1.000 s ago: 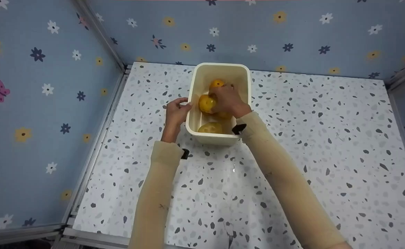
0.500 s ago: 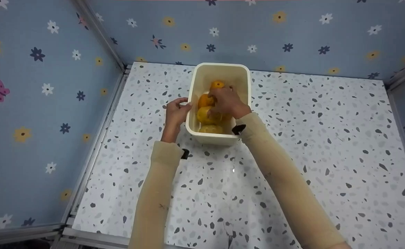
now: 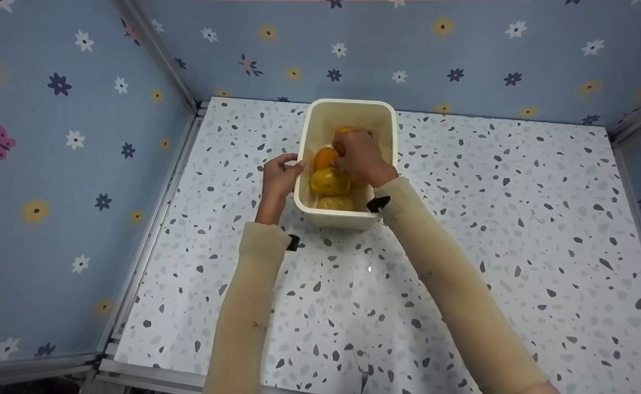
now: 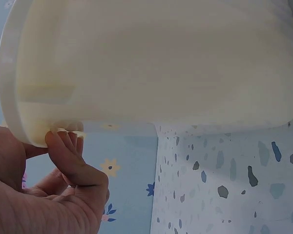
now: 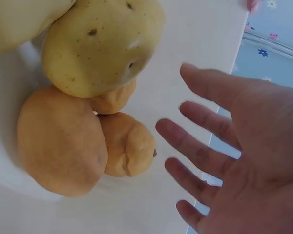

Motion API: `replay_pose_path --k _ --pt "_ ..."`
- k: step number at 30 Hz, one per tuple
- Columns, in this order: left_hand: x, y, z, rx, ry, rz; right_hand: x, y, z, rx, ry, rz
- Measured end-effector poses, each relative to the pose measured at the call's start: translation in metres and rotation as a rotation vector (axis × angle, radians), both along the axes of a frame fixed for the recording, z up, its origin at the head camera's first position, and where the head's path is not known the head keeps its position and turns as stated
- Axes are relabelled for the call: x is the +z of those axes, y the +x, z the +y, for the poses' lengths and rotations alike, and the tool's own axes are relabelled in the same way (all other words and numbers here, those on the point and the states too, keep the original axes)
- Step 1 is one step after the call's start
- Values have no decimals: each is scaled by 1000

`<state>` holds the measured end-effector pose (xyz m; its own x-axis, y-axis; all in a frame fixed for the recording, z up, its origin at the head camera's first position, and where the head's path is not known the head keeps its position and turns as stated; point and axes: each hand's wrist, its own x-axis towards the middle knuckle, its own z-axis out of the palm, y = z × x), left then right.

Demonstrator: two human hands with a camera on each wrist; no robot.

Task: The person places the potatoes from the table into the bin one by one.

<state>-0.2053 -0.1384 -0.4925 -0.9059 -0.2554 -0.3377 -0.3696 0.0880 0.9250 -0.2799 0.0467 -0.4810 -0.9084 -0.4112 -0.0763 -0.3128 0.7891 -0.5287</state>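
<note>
A cream plastic bin holds several yellow and orange rounded pieces of produce. My left hand pinches the bin's left rim between thumb and fingers, as the left wrist view shows too. Inside the bin, my right hand hovers over the far pieces. Its fingers are spread and loosely bent, with nothing between them, in the right wrist view. Close to its fingertips lie a small orange fruit with a dark tip and a larger orange one. A yellow potato with dark eyes rests against them.
The bin stands on a white speckled tabletop, close to the blue flowered back wall. A similar wall panel borders the left side. Another pale yellow piece lies at the bin's near end.
The right hand has let go of the yellow potato, which now lies nearer the front of the bin. That hand has shifted slightly toward the far end. The left hand stays on the rim.
</note>
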Motion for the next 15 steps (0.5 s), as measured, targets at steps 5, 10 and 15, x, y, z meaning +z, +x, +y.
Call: replay_pose_path --k 5,10,15 --pt "0 -1 1 6 -1 8 13 3 1 -71 29 25" --pt "0 0 3 11 6 0 33 2 10 -122 21 56" --pt "0 0 0 2 9 -9 51 3 28 -149 -8 91"
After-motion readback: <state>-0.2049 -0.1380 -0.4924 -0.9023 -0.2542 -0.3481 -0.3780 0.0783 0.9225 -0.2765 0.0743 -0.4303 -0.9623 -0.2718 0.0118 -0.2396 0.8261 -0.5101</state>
